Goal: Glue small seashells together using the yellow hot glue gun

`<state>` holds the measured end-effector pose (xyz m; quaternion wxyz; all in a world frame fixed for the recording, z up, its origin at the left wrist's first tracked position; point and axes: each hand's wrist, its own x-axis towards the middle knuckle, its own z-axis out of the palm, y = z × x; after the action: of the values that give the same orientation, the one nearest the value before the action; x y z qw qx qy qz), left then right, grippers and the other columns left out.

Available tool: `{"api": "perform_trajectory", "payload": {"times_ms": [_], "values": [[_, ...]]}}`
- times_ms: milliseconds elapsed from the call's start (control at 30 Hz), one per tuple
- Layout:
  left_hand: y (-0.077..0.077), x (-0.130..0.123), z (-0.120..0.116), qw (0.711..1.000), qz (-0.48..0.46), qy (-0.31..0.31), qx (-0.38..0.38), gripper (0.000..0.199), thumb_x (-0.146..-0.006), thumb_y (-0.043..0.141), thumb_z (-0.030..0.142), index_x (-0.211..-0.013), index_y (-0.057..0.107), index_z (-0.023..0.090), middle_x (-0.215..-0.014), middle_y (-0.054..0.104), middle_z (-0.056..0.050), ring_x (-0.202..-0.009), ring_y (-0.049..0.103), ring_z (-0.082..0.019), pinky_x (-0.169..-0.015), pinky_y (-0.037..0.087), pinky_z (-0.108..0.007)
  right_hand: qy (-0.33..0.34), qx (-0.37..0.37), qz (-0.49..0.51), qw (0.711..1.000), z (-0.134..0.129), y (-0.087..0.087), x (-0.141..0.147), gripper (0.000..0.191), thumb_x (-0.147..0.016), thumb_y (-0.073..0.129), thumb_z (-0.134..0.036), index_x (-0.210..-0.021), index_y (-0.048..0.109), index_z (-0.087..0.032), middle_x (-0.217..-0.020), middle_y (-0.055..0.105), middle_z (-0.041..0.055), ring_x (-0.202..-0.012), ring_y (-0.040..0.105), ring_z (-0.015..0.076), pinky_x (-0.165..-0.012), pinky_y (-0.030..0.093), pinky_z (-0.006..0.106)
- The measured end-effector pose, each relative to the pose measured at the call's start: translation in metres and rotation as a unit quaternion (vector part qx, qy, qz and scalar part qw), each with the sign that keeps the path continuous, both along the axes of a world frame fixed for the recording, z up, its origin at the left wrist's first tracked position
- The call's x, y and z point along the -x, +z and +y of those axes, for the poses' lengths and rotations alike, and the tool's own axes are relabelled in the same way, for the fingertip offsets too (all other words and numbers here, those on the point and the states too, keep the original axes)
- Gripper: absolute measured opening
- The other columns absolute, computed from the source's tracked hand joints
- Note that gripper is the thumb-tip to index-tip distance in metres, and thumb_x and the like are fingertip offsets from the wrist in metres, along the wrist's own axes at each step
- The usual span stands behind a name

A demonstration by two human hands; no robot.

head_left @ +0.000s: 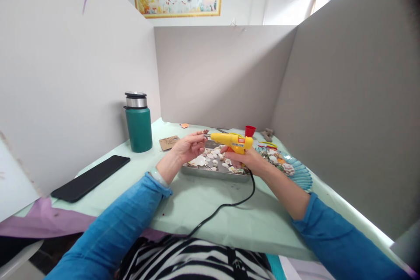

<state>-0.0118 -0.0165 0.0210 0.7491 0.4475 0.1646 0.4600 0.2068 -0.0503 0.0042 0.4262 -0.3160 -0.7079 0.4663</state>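
My right hand (244, 159) is wrapped round the handle of a yellow glue gun (231, 141), whose nozzle points left. A black cord (226, 205) runs from its grip toward my body. My left hand (190, 146) pinches a small reddish-brown piece (205, 132) right at the nozzle tip; its kind is too small to make out, and I cannot tell whether the two touch. Below both hands lies a metal tray (213, 175) with many white shells (215, 155) in it. My right forearm partly covers a blue scalloped dish (303, 177) holding shells and stones.
A green bottle (139, 129) and a black phone-like slab (93, 177) are on the left. Behind the tray are a brown card (169, 142), a red cup (250, 131) and a grey lump (267, 134). Grey panels (223, 74) enclose the table (262, 223) on three sides.
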Motion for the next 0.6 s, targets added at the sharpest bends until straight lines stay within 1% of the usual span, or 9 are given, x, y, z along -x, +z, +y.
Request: {"api": "perform_trajectory", "payload": {"times_ms": [100,333,500,600], "values": [[-0.0006,0.0005,0.0004,1.000,0.002,-0.007,-0.003,0.011,-0.071,0.065,0.008,-0.080,0.061,0.013,-0.059,0.050,0.003,-0.037,0.029,0.000,-0.043,0.039,-0.016,0.001,0.002,0.002,1.000,-0.0002,-0.0001,-0.0004,0.029,-0.071,0.069,-0.038,-0.089,0.061,-0.017,-0.053,0.045,-0.0065,-0.042,0.036,0.0054,-0.041,0.029,0.021],[0.0001,0.0001,-0.0001,1.000,-0.007,0.009,0.005,0.011,-0.069,0.065,0.008,-0.078,0.060,0.013,-0.061,0.051,0.002,-0.038,0.028,0.000,-0.043,0.037,-0.016,0.005,0.002,-0.006,1.000,0.0003,-0.0005,-0.0010,0.027,-0.071,0.068,-0.037,-0.088,0.061,-0.018,-0.052,0.044,-0.0067,-0.042,0.035,0.0057,-0.041,0.028,0.022],[0.0017,-0.0012,-0.0025,1.000,0.003,-0.006,0.000,0.011,-0.070,0.064,0.008,-0.079,0.061,0.012,-0.061,0.052,0.002,-0.038,0.028,0.000,-0.043,0.038,-0.017,-0.004,0.001,0.001,1.000,0.0002,-0.0014,0.0009,0.028,-0.071,0.068,-0.038,-0.088,0.060,-0.018,-0.051,0.042,-0.0073,-0.041,0.034,0.0053,-0.040,0.026,0.021],[0.0016,-0.0016,-0.0026,1.000,-0.003,-0.018,0.008,0.009,-0.070,0.063,0.007,-0.078,0.061,0.011,-0.063,0.054,0.001,-0.038,0.028,0.001,-0.043,0.038,-0.016,0.003,0.003,0.011,1.000,0.0004,-0.0024,0.0017,0.028,-0.071,0.068,-0.037,-0.088,0.060,-0.018,-0.050,0.040,-0.0081,-0.041,0.033,0.0051,-0.040,0.025,0.021]]}}
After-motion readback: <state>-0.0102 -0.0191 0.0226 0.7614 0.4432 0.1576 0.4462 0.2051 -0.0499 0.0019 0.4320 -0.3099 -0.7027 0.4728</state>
